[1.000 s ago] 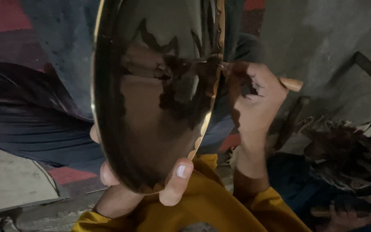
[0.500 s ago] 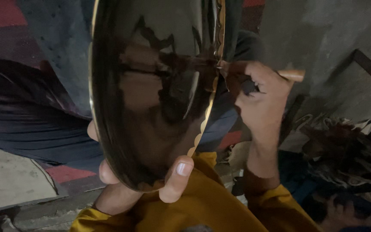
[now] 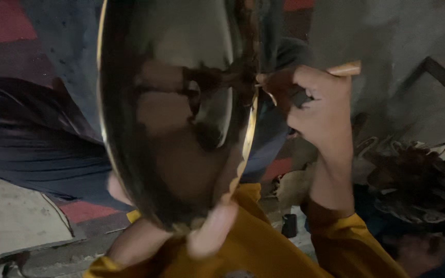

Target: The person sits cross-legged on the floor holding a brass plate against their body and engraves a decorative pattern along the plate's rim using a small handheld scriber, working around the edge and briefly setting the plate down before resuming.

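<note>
Left hand [image 3: 202,231] clamped at 6 o'clock under large shiny round brass plate [image 3: 176,113], held upright; right hand [image 3: 320,108] closed on wooden-handled tool [image 3: 343,68] w/ tip touching rim at 3 o'clock. Rim work underway, extent done unclear.

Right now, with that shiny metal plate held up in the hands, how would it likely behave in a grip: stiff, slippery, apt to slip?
The metal plate probably stays stiff: its thin rim holds an even curve. Its mirror-like surface looks slippery, so the left hand pinching its lower edge may need a firm grip. The right hand with its wooden-handled tool at the rim could tilt it.
</note>
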